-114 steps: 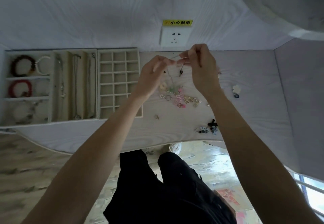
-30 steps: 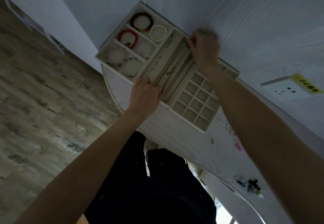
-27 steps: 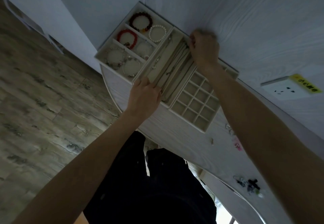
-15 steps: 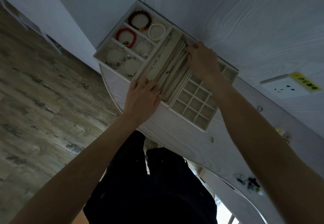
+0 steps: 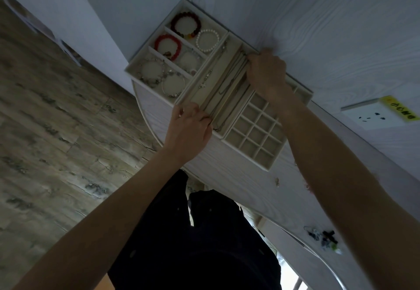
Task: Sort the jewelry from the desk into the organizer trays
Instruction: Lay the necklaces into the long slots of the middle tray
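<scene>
1. Pale wood-grain tabletop (image 5: 227,176) runs along a white wall, with worn plank flooring (image 5: 56,119) on one side.
2. Left hand (image 5: 189,128) rests at the near end of the long-slot tray (image 5: 202,92), fingers curled onto the edge of a slot; whether it pinches a chain cannot be told.
3. Right hand (image 5: 267,72) sits at the far end of the same tray, fingers bent down into the slots; what it grips is hidden.
4. Thin necklaces (image 5: 223,85) lie lengthwise in the slots between the two hands.
5. Beside that tray, a bracelet tray (image 5: 136,67) holds a dark red bracelet (image 5: 186,25), a bright red bracelet (image 5: 168,46) and a pearl bracelet (image 5: 207,40), plus paler ones.
6. On the other side, a grid tray (image 5: 259,160) of small square cells sits touching the long-slot tray.
7. Loose jewelry (image 5: 323,239) lies well apart on the tabletop; a wall socket (image 5: 368,117) carries a yellow label.
</scene>
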`<state>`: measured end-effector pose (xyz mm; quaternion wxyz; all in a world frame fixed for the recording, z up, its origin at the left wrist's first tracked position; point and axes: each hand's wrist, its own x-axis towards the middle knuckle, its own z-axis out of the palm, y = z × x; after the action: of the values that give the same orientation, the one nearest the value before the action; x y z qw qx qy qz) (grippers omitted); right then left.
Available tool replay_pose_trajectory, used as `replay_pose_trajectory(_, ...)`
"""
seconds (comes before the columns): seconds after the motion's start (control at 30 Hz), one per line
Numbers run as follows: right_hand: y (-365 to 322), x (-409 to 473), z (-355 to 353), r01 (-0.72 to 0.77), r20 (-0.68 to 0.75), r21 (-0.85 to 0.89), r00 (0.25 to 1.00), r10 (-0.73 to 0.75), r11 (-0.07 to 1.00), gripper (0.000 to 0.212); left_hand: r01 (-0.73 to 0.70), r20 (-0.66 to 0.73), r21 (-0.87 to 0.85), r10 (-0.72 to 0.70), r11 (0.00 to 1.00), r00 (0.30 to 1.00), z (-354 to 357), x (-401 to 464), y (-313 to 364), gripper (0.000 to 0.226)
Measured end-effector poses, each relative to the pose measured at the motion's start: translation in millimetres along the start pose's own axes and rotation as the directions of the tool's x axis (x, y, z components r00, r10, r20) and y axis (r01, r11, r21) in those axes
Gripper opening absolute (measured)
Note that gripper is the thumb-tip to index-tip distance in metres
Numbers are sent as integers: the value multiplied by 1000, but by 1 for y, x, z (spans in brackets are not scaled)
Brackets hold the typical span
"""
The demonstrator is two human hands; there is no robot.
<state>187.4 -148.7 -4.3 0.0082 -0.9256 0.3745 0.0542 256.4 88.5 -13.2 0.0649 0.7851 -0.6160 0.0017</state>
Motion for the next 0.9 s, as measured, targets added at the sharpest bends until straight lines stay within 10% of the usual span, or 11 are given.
replay_pose_trajectory(0.9, 6, -20, -24, 35, -127, 308, 992, 4, 951, 24, -36, -6, -162, 35, 986, 999, -2, -6, -7, 39)
